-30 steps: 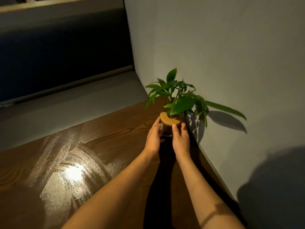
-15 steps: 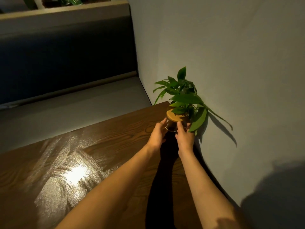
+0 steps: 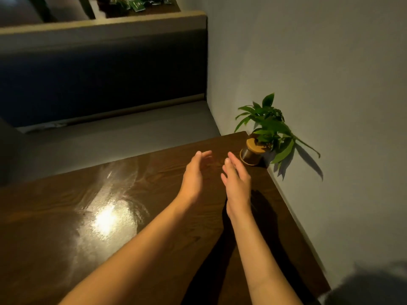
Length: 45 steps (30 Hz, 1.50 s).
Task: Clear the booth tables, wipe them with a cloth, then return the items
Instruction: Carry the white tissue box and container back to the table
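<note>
1. The left hand (image 3: 193,172) and right hand (image 3: 236,179) hover side by side over the table (image 3: 66,216), fingers straight, holding nothing
2. Just beyond the right fingertips, the potted plant (image 3: 262,130) stands upright in the corner by the wall (image 3: 319,62)
3. Streaks shine left of the hands (likely damp from wiping), so this table looks wiped and its plant returned; other tables may remain
4. No readable writing anywhere

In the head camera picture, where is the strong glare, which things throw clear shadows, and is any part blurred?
Head view: bright glare on the wooden table, left of the arms; the potted plant throws a sharp leaf shadow on the wall; left hand fingertips slightly motion-blurred, right hand sharper; the bench is dim.
</note>
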Available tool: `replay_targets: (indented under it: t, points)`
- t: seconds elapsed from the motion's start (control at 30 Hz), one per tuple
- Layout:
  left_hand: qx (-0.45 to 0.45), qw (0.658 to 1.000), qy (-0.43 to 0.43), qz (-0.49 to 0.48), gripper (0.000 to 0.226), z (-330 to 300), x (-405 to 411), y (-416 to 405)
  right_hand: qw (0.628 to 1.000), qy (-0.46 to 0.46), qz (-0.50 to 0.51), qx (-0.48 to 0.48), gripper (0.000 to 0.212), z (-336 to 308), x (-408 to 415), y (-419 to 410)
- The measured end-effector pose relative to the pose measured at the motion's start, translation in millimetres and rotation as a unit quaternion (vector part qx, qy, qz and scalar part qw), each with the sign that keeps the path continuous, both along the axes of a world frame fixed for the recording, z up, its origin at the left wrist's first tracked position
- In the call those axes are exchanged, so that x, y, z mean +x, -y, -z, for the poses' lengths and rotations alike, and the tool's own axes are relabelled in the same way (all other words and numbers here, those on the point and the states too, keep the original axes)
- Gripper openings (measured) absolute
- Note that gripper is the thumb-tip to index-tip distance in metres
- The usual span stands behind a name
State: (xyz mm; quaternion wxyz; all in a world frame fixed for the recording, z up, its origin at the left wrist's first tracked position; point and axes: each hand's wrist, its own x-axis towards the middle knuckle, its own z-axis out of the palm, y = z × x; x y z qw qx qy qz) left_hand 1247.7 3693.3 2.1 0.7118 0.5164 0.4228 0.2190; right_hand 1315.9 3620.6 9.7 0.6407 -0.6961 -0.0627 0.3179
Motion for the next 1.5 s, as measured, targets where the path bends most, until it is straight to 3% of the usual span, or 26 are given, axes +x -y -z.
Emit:
replay_targets:
  t: [0.47,0.7,0.83,1.07,1.5]
  points:
    - [0.083,0.981,0.043,-0.17,0.042,-123.4,-326.3,-27.2,0.976,0.022,-0.202,0.082,0.021,-108.7,-298.0,-42.0]
    - [0.096,0.969,0.04,-0.225,0.04,-139.9,-499.1,-35.2,0.961,0.029,-0.256,0.103,0.02,-126.6,-449.2,-63.2]
    - [0.088,0.962,0.039,-0.256,0.053,-147.8,-576.0,-27.5,0.948,0.021,-0.295,0.114,0.019,-135.1,-520.1,-69.5]
    - [0.093,0.938,0.044,-0.332,0.062,-151.6,-652.5,-9.0,0.917,0.04,-0.378,0.121,0.019,-137.1,-594.9,-72.6]
    - [0.1,0.869,0.004,-0.485,0.041,-150.8,-775.1,19.7,0.854,-0.003,-0.507,0.116,0.026,-131.9,-722.2,-87.6]
